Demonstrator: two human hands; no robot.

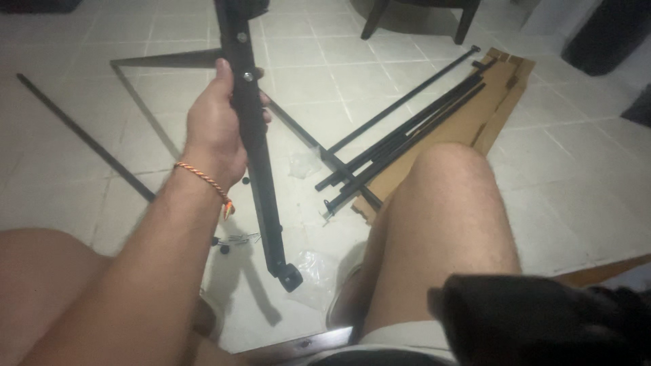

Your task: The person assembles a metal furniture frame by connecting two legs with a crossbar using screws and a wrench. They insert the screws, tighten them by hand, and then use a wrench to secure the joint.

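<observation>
One hand in view: left hand (218, 129), grip clamped on black metal leg (256, 146), held upright over floor (583, 183).
Right hand: out of sight.
Below: loose screws (243, 237).
Farther: black rods (400, 139) on cardboard (488, 108).

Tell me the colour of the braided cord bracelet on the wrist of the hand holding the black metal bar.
Orange and white braided cord bracelet, seen best in the head view.

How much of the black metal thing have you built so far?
Not much. Done: the cardboard box is open and parts are laid out. In hand: my left hand grips one black bar with bolts. Left: loose rods and small screws lie unjoined on the floor.
</observation>
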